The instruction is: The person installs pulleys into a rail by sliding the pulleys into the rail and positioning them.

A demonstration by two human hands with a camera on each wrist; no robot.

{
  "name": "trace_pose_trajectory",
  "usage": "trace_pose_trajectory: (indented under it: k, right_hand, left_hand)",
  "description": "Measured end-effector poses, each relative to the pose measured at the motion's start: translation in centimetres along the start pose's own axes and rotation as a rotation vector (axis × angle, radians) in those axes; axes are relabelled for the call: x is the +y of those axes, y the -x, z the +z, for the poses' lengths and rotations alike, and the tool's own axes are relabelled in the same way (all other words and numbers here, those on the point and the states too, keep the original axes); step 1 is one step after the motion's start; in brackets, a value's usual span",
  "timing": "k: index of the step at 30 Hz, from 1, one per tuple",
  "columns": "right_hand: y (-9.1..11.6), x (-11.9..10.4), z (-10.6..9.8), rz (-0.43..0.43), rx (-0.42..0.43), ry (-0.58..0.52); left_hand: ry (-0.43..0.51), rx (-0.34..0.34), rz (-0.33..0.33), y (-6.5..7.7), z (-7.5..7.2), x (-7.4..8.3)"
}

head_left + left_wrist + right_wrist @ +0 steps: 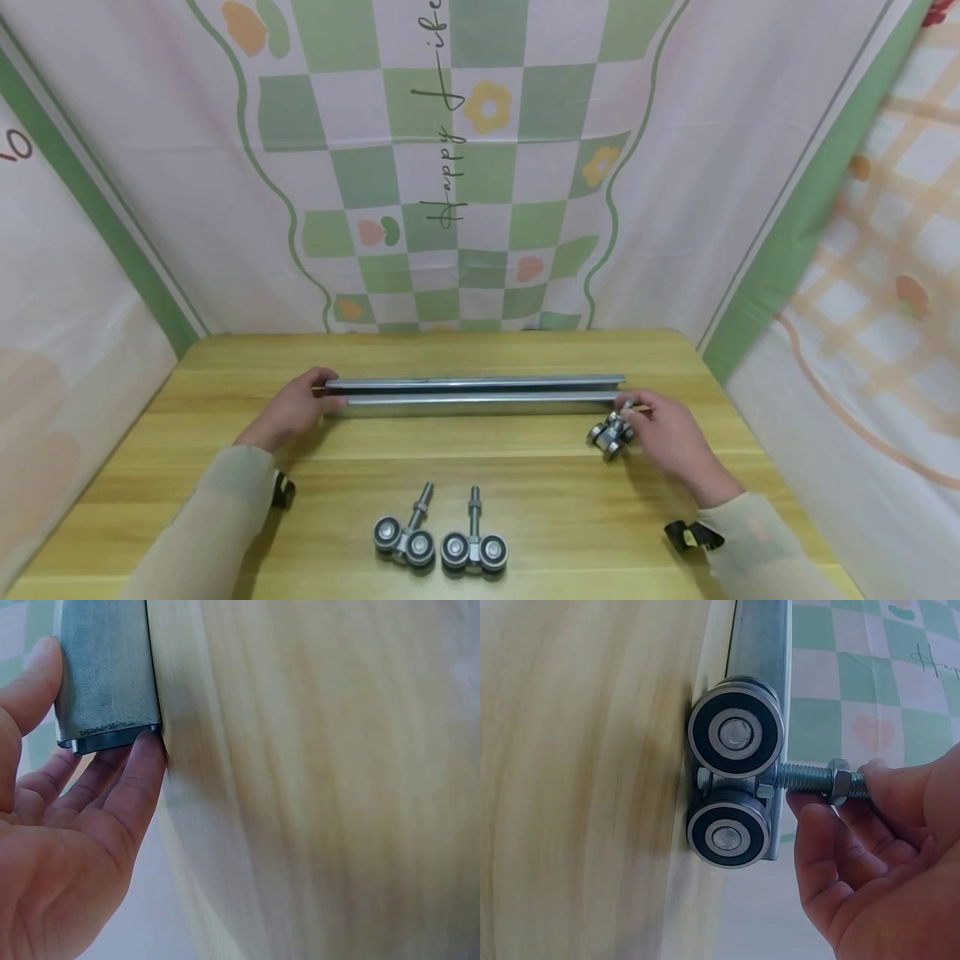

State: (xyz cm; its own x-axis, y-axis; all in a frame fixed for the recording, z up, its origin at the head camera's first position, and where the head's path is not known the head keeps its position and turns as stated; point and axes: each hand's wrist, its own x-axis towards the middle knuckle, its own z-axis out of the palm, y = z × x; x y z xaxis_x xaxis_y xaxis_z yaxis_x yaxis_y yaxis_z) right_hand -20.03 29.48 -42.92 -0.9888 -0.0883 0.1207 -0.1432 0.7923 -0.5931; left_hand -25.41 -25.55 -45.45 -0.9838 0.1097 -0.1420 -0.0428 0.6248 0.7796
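A long steel channel rail lies across the table with its slot facing up. My left hand grips its left end, thumb on the near side and fingers around the end and far side; the left wrist view shows fingertips at the rail's end. My right hand pinches the threaded bolt of a roller trolley close to the rail's right end. In the right wrist view the trolley's wheels overlap the rail, and a nut sits on the bolt beside my fingertips.
Two more roller trolleys stand near the table's front, one with a tilted bolt and one with its bolt pointing away from me. Behind the wooden table hangs a green-and-white checked cloth, with more cloth at both sides.
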Motion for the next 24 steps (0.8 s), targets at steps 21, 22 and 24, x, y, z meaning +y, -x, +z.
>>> trace_pose_trajectory:
  k: [21,22,24]
  right_hand:
    - [-0.1,1.8,-0.8,0.003,-0.045,-0.077]
    - [-0.2,1.8,-0.8,0.019,-0.044,-0.086]
    - [-0.3,1.9,-0.8,0.053,-0.048,-0.12]
  left_hand:
    - [0.001,-0.004,0.008,0.1,0.2,0.2]
    - [0.003,-0.004,0.009,0.1,0.1,0.2]
    - [0.007,-0.002,0.004,0.1,0.1,0.1]
